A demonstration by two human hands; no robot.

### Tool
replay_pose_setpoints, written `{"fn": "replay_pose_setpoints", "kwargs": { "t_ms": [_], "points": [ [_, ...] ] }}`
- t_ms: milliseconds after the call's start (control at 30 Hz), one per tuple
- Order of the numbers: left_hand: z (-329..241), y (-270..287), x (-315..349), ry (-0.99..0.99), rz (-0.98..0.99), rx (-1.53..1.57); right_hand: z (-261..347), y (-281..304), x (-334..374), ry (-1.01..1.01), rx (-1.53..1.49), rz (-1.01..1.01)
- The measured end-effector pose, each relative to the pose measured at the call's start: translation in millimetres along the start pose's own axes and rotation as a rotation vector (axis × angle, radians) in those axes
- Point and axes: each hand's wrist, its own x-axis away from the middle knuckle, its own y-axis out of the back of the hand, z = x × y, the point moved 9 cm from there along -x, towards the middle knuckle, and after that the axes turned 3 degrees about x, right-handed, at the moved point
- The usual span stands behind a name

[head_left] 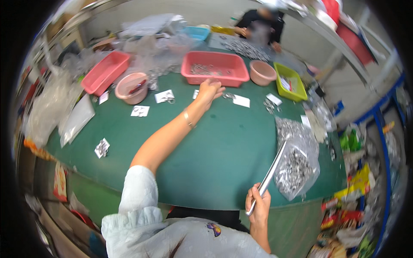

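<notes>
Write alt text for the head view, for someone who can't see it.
A person's right hand holds a long silver tool near a clear bag of silvery parts on a green table; the left hand is stretched out by a pink tub.

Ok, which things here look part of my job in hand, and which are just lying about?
Likely in the job: silver tool in right hand, pink tray by left hand, bag of metal pieces.

Probably lying about: crumpled plastic at the far side, bright packages at far right.
</notes>
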Motion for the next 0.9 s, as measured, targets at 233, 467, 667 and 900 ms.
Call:
{"fn": "replay_pose_setpoints", "kwargs": {
  "t_ms": [233, 467, 667, 900],
  "points": [
    [82.6, -122.3, 147.5, -0.045, 0.666, -0.484, 48.6, 68.6, 33.6, 0.325, -0.045, -0.333],
    [157.7, -269.0, 215.4, -0.629, 0.930, -0.967, 55.1, 121.7, 64.1, 0.337, -0.008, -0.504],
    [229.5, -300.6, 169.5, -0.646, 0.650, -1.375, 50.7, 132.8, 72.6, 0.304, -0.008, -0.469],
    [177.6, -279.2, 177.1, -0.570, 0.669, -0.897, 43.6, 140.7, 71.7, 0.303, 0.073, -0.432]
  ]
}}
